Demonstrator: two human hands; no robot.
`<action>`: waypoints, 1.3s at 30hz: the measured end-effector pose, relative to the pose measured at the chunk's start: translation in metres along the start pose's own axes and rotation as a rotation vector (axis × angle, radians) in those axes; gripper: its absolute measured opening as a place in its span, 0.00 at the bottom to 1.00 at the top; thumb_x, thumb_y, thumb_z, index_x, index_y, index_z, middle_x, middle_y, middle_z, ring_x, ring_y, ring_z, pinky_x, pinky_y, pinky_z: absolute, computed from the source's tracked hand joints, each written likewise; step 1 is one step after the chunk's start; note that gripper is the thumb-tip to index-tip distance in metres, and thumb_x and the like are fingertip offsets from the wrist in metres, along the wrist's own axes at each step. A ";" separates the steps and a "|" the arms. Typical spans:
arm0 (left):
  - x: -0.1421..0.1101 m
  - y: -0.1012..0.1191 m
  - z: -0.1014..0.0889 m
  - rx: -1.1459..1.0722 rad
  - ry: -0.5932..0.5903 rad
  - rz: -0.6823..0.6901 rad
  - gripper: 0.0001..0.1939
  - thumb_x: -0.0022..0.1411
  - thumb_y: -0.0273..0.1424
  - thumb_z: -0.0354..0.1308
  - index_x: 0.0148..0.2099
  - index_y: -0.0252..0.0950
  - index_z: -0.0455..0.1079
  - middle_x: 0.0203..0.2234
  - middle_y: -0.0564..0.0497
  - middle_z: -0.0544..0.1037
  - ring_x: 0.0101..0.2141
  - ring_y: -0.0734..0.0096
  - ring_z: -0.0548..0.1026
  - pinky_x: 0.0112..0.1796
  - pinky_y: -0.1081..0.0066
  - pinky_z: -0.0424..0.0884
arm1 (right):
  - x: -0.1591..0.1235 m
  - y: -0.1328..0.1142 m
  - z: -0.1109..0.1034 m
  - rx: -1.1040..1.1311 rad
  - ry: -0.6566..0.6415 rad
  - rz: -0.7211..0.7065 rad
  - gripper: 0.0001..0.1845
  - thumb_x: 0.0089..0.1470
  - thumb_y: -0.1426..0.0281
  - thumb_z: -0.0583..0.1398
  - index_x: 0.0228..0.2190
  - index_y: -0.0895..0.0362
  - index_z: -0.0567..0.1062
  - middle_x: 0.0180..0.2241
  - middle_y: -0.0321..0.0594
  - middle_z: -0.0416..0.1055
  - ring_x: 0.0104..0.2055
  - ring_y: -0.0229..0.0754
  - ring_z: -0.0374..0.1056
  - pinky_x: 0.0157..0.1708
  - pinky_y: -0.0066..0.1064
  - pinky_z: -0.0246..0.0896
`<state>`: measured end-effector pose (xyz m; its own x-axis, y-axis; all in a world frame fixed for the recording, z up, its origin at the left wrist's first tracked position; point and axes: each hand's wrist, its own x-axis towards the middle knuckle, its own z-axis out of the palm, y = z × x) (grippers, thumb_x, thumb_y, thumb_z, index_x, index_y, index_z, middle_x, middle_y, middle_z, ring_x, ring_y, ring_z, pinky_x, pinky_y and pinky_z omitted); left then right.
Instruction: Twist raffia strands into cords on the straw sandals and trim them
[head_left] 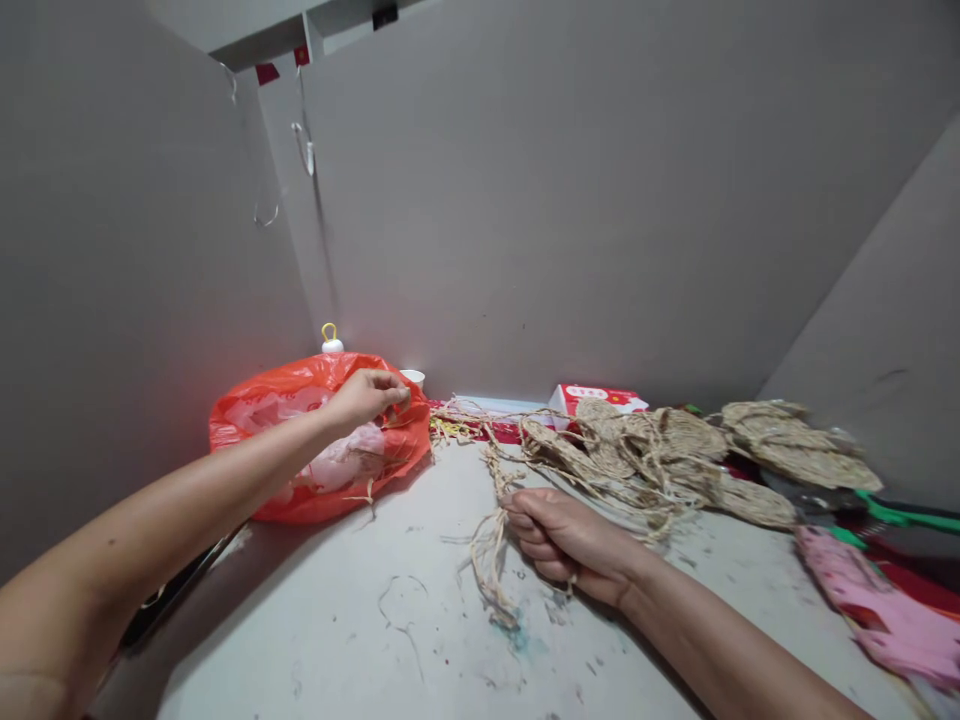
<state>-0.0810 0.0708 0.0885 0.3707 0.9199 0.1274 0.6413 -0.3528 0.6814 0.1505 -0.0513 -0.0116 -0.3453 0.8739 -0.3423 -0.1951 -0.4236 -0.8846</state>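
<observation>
My right hand [555, 540] is closed in a fist round a bundle of thin straw cords [491, 570]. The loose ends hang down to the table, and the upper strands run back toward the cord heap. At the left, my left hand [375, 395] is over the right side of an open red plastic bag [270, 490]. Its fingers are curled together in a pinch, and what they hold, if anything, is too small to make out. Inside the bag lies a clear plastic bag [345, 455] with some straw-coloured strands.
Several woven straw soles [682, 435] with trailing cords lie piled at the back right. Behind them stands a red and white box [596, 397]. Green-handled scissors [900, 512] and a pink item [885, 610] lie at the right. Grey panels [562, 200] enclose the table [360, 620].
</observation>
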 end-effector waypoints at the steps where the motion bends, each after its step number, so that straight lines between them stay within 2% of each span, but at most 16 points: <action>1: -0.010 0.003 -0.005 -0.150 -0.038 0.029 0.08 0.59 0.34 0.54 0.31 0.34 0.67 0.23 0.51 0.72 0.20 0.80 0.66 0.22 0.75 0.62 | 0.000 0.000 0.000 0.000 -0.001 0.001 0.20 0.48 0.65 0.59 0.17 0.55 0.53 0.14 0.23 0.43 0.14 0.25 0.33 0.12 0.20 0.26; 4: -0.040 0.006 -0.008 -0.404 -0.196 0.038 0.09 0.56 0.35 0.58 0.32 0.34 0.67 0.25 0.51 0.74 0.19 0.81 0.66 0.21 0.76 0.61 | 0.000 0.000 0.001 -0.002 -0.009 -0.003 0.20 0.48 0.65 0.59 0.17 0.55 0.53 0.14 0.23 0.43 0.15 0.25 0.33 0.12 0.20 0.26; 7: -0.068 0.005 0.001 -0.420 -0.379 -0.040 0.10 0.57 0.37 0.58 0.35 0.35 0.67 0.23 0.53 0.74 0.18 0.81 0.66 0.21 0.76 0.61 | -0.001 0.000 0.000 -0.002 -0.017 -0.006 0.20 0.48 0.64 0.59 0.17 0.55 0.53 0.14 0.23 0.43 0.15 0.25 0.33 0.11 0.20 0.26; 9: -0.082 0.005 0.006 -0.342 -0.539 -0.052 0.10 0.57 0.37 0.58 0.35 0.34 0.69 0.23 0.53 0.74 0.19 0.81 0.65 0.22 0.77 0.61 | -0.001 0.001 0.000 -0.004 -0.018 -0.002 0.20 0.48 0.64 0.59 0.17 0.55 0.54 0.14 0.23 0.43 0.15 0.25 0.33 0.11 0.20 0.26; 12: -0.095 0.007 0.004 -0.134 -0.902 -0.105 0.11 0.55 0.36 0.59 0.37 0.34 0.74 0.23 0.51 0.75 0.19 0.79 0.66 0.21 0.77 0.62 | -0.001 0.000 -0.001 -0.007 -0.020 0.002 0.20 0.49 0.65 0.59 0.16 0.55 0.54 0.14 0.23 0.43 0.15 0.26 0.33 0.11 0.19 0.26; 13: -0.096 0.009 0.001 -0.061 -0.992 -0.127 0.11 0.55 0.37 0.59 0.37 0.35 0.74 0.23 0.51 0.75 0.19 0.77 0.67 0.21 0.76 0.62 | -0.001 0.000 -0.002 -0.006 -0.020 0.002 0.20 0.49 0.65 0.59 0.16 0.55 0.54 0.13 0.23 0.43 0.15 0.26 0.33 0.11 0.19 0.26; 14: -0.097 0.011 -0.003 0.008 -1.030 -0.136 0.12 0.55 0.37 0.58 0.37 0.35 0.75 0.22 0.51 0.75 0.19 0.76 0.67 0.21 0.76 0.62 | -0.001 0.000 -0.002 -0.005 -0.021 0.003 0.20 0.49 0.65 0.59 0.16 0.55 0.54 0.13 0.23 0.43 0.15 0.26 0.33 0.11 0.19 0.27; 16: -0.094 0.014 -0.012 0.133 -0.956 -0.099 0.12 0.56 0.38 0.56 0.32 0.35 0.74 0.19 0.52 0.74 0.18 0.76 0.67 0.21 0.76 0.61 | -0.002 0.000 -0.002 -0.003 -0.022 0.007 0.20 0.49 0.65 0.59 0.16 0.55 0.54 0.13 0.24 0.43 0.15 0.26 0.33 0.11 0.20 0.27; 20: -0.085 0.012 -0.020 0.322 -0.605 -0.031 0.18 0.58 0.41 0.52 0.21 0.35 0.65 0.14 0.55 0.68 0.17 0.78 0.62 0.21 0.75 0.56 | -0.002 -0.001 -0.001 -0.010 -0.018 0.015 0.20 0.49 0.65 0.59 0.16 0.55 0.55 0.13 0.24 0.44 0.15 0.26 0.33 0.11 0.19 0.27; 23: -0.082 -0.001 -0.007 0.502 -0.374 -0.002 0.20 0.59 0.42 0.49 0.20 0.35 0.63 0.14 0.55 0.64 0.17 0.78 0.57 0.20 0.73 0.50 | -0.003 -0.002 0.000 -0.015 -0.010 0.016 0.20 0.49 0.65 0.59 0.16 0.55 0.54 0.13 0.24 0.43 0.15 0.25 0.33 0.11 0.19 0.26; 26: -0.080 -0.016 0.015 0.662 -0.187 0.038 0.20 0.57 0.45 0.49 0.23 0.36 0.64 0.18 0.52 0.67 0.19 0.75 0.60 0.22 0.72 0.50 | -0.003 -0.002 0.000 -0.018 -0.010 0.019 0.20 0.49 0.65 0.59 0.16 0.55 0.54 0.13 0.24 0.43 0.15 0.25 0.33 0.11 0.19 0.27; 28: -0.078 -0.024 0.029 0.740 -0.135 0.073 0.17 0.54 0.44 0.52 0.25 0.36 0.66 0.20 0.50 0.70 0.21 0.72 0.62 0.23 0.71 0.51 | -0.002 -0.001 -0.001 -0.012 -0.015 0.018 0.20 0.49 0.66 0.59 0.16 0.55 0.54 0.13 0.24 0.43 0.15 0.26 0.33 0.11 0.19 0.27; 30: -0.075 -0.030 0.039 0.783 -0.146 0.117 0.12 0.54 0.38 0.52 0.26 0.35 0.68 0.23 0.47 0.72 0.23 0.70 0.65 0.25 0.71 0.53 | -0.002 -0.001 -0.001 -0.014 -0.024 0.015 0.19 0.49 0.65 0.59 0.16 0.55 0.55 0.13 0.24 0.44 0.15 0.26 0.33 0.11 0.19 0.27; 34: -0.072 -0.035 0.046 0.784 -0.185 0.115 0.10 0.54 0.30 0.49 0.25 0.35 0.69 0.23 0.46 0.72 0.25 0.68 0.67 0.27 0.69 0.55 | -0.003 -0.001 -0.001 -0.031 -0.027 0.011 0.19 0.49 0.65 0.58 0.16 0.55 0.55 0.14 0.24 0.43 0.15 0.26 0.33 0.11 0.19 0.27; 36: -0.074 -0.033 0.044 0.719 -0.169 0.132 0.10 0.54 0.29 0.49 0.24 0.35 0.68 0.23 0.47 0.72 0.26 0.68 0.67 0.29 0.70 0.57 | -0.003 -0.001 -0.002 -0.028 -0.029 0.013 0.19 0.49 0.66 0.58 0.16 0.55 0.55 0.14 0.24 0.43 0.15 0.26 0.33 0.11 0.19 0.27; 39: -0.077 -0.020 0.040 0.484 -0.112 0.227 0.07 0.55 0.28 0.50 0.26 0.35 0.66 0.27 0.48 0.72 0.30 0.71 0.68 0.32 0.72 0.60 | -0.002 -0.001 -0.002 -0.015 -0.031 0.018 0.19 0.49 0.66 0.59 0.17 0.55 0.54 0.14 0.23 0.43 0.15 0.26 0.33 0.11 0.19 0.27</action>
<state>-0.0956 0.0003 0.0358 0.5885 0.7968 0.1370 0.7627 -0.6034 0.2329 0.1534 -0.0522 -0.0111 -0.3767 0.8583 -0.3486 -0.1749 -0.4354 -0.8831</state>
